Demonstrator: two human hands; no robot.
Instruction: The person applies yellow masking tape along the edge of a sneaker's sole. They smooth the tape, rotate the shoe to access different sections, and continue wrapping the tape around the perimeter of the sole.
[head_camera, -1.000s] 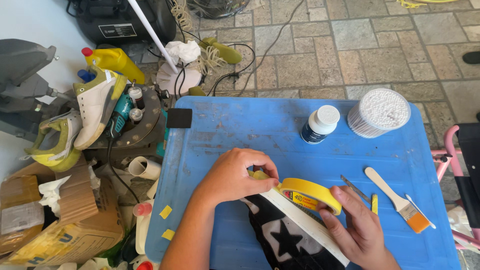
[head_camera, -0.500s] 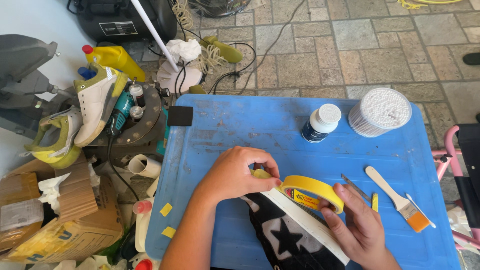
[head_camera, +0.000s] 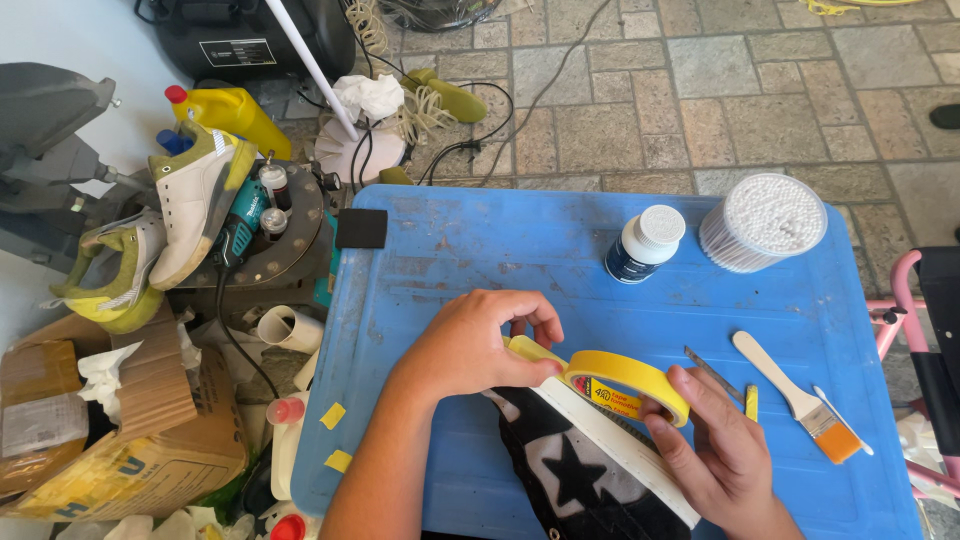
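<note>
Right now the left hand (head_camera: 478, 350) is pinched shut on the loose end of the yellow masking tape (head_camera: 625, 383), thumb and fingers pressed together at the strip. Just to its right, the right hand (head_camera: 722, 450) curls around the roll, fingers clamped on its outer edge. Both hands hover over a black sneaker (head_camera: 590, 470) with white stars and a white sole, lying near the front edge of the blue table (head_camera: 480, 240). Further right lie a wooden-handled brush (head_camera: 800, 400) and a thin metal tool (head_camera: 712, 372). At the far side stand a white-capped bottle (head_camera: 645, 243) and a tub of cotton swabs (head_camera: 763, 222).
</note>
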